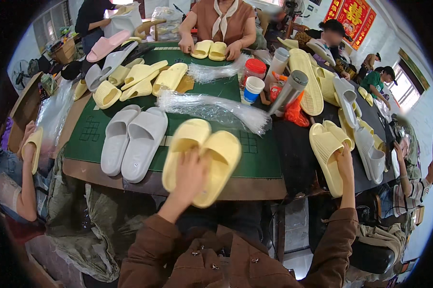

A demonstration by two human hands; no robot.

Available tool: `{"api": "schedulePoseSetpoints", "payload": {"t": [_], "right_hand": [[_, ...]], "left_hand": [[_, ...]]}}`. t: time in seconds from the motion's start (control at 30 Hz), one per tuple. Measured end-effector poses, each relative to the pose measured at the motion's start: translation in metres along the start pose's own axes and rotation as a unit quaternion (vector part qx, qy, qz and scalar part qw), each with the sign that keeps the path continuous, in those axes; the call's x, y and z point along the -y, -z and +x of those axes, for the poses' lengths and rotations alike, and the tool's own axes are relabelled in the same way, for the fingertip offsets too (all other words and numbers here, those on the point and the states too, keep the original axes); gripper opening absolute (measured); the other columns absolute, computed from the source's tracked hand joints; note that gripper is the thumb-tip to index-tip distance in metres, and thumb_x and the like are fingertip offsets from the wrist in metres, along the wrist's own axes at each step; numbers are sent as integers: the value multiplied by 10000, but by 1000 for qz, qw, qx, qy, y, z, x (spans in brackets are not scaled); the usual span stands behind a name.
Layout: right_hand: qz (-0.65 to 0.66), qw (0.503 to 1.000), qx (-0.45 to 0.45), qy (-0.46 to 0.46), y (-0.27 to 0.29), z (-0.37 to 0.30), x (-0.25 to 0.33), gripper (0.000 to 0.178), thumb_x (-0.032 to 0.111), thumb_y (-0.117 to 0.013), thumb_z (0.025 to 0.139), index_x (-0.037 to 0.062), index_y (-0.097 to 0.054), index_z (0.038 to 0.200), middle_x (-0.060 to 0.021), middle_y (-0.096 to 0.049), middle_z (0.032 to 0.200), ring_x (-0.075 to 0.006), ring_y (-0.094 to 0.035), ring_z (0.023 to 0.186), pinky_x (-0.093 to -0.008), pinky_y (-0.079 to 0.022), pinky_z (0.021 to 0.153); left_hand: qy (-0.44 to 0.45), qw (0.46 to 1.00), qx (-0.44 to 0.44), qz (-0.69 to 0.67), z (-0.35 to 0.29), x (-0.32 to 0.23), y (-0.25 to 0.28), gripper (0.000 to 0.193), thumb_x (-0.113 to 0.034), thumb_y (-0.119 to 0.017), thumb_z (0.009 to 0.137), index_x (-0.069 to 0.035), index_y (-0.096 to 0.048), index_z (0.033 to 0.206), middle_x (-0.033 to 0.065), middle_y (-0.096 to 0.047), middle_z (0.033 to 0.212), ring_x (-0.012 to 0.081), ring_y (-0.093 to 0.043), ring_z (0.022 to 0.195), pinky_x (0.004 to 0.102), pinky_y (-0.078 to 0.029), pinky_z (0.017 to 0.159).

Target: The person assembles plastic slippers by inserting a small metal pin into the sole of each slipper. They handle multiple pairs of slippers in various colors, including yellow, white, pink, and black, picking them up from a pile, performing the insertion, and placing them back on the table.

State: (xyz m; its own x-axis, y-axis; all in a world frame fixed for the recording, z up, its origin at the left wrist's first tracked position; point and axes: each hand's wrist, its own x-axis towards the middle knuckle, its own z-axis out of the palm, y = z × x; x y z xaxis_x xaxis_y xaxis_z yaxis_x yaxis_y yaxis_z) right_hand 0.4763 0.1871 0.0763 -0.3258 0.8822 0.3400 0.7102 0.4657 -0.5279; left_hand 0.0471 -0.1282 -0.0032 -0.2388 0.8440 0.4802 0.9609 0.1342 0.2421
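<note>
In front of me my left hand (pixel 191 174) is closed on a pair of pale yellow slide slippers (pixel 224 152), slightly blurred, tilted over the table's near edge. The fingers grip between the two slippers, near their straps. Out to the right, my right hand (pixel 344 162) is closed on another yellow slipper pair (pixel 325 153), ribbed on the sole side, held at the edge of the dark tabletop. Left of my left hand, a pair of grey slippers (pixel 144 144) lies side by side on the green mat (pixel 87 149).
Bundles of clear plastic ties (pixel 216 108) cross the mat. A white cup (pixel 253 90), a red-lidded jar (pixel 255 69) and a steel tumbler (pixel 291 91) stand right of centre. Yellow slippers (pixel 140 79) pile up at left. Across the table, a person's hands touch yellow slippers (pixel 209 49).
</note>
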Motion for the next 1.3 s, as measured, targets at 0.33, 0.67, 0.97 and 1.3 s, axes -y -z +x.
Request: {"api": "schedulePoseSetpoints", "payload": {"t": [0.33, 0.67, 0.97, 1.3], "right_hand": [[87, 994, -28, -52, -5, -14, 31, 481, -46, -448, 846, -50, -456, 1327, -207, -593, 1177, -267, -586, 1085, -329, -442, 919], [241, 967, 74, 38, -49, -58, 217, 339, -78, -523, 823, -54, -587, 1156, -178, -633, 1177, -244, -619, 1070, -329, -491, 864], [170, 974, 109, 108, -195, -88, 251, 318, 6, -570, 792, -49, -572, 1105, -290, -563, 1070, -462, -545, 1003, -456, -450, 873], [387, 907, 155, 55, -174, -109, 220, 420, -5, -449, 945, -26, -404, 1362, -194, -615, 1155, -192, -643, 742, -286, -527, 693]], "left_hand": [[175, 967, -29, 181, -45, 161, 53, 454, -130, -556, 847, -167, -560, 1299, 162, -540, 1206, 344, -505, 1161, 526, -354, 1023], [230, 929, -68, 283, -24, 141, 84, 455, -151, -607, 857, -81, -527, 1299, 194, -426, 1377, 424, -369, 1298, 544, -298, 1061], [88, 993, -51, -64, 3, 30, 62, 422, -114, -618, 875, -44, -541, 1284, 203, -397, 1434, 401, -396, 1300, 456, -339, 1068], [32, 993, -3, -116, 0, -29, 36, 540, -131, -627, 858, -39, -454, 1360, 231, -320, 1453, 428, -335, 1325, 468, -306, 1083]]}}
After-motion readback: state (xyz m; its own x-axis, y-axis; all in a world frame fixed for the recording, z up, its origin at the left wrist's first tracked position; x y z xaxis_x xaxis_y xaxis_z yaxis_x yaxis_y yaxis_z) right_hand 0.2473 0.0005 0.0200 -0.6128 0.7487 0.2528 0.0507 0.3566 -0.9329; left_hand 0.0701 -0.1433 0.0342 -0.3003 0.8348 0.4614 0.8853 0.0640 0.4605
